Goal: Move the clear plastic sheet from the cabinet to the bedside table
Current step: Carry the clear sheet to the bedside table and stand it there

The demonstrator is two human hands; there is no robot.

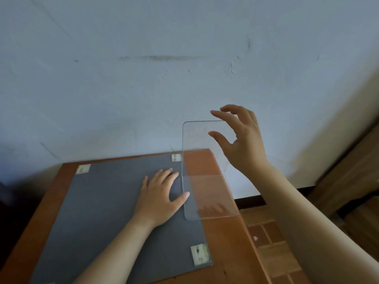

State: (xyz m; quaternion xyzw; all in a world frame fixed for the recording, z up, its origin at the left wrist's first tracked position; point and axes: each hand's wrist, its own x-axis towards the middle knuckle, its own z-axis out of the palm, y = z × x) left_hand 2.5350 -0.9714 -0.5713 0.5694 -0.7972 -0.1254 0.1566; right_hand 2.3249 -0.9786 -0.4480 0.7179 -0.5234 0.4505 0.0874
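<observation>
The clear plastic sheet [205, 189] stands on the right part of the wooden table [225, 242]. Its lower half lies flat on the wood, and its upper half rises upright in front of the wall. My right hand [240, 140] hovers at the sheet's upper right corner with fingers spread. The index finger is above the top edge and the thumb is beside the sheet's face. I cannot tell whether they touch it. My left hand [160, 193] lies flat on the grey mat [102, 212], palm down, with its thumb tip at the sheet's left edge.
The grey mat is taped at its corners to the tabletop. A pale blue wall [143, 78] rises right behind the table. Reddish floor tiles [272, 249] show past the table's right edge. Wooden furniture [352, 181] stands at the far right.
</observation>
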